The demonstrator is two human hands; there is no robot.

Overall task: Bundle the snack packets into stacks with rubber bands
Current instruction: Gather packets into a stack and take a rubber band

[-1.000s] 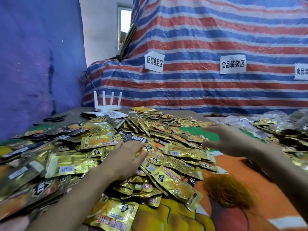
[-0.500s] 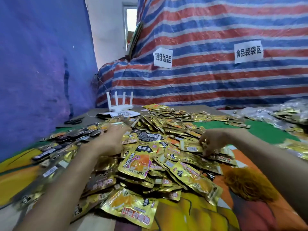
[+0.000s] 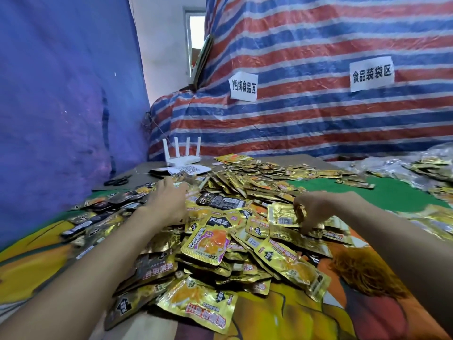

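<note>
Left hand [image 3: 169, 202] flat on packet heap [image 3: 208, 244], right hand [image 3: 312, 207] in pinch on gold packet [image 3: 282, 214], bare green cloth [image 3: 367, 200] beyond.

The fingers [image 3: 171, 186] of the left hand [image 3: 166, 202] are blurry, the right hand [image 3: 312, 208] hides its fingertips among the packets [image 3: 208, 244], both arms [image 3: 73, 278] run off the bottom edge, and the far-left packets are too blurry to read.

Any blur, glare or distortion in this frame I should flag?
Head view: fisheye bends the striped tarpaulin; motion blur smears the dark packets at left; foil glare on the gold packet the right hand pinches; left hand slightly soft.
</note>
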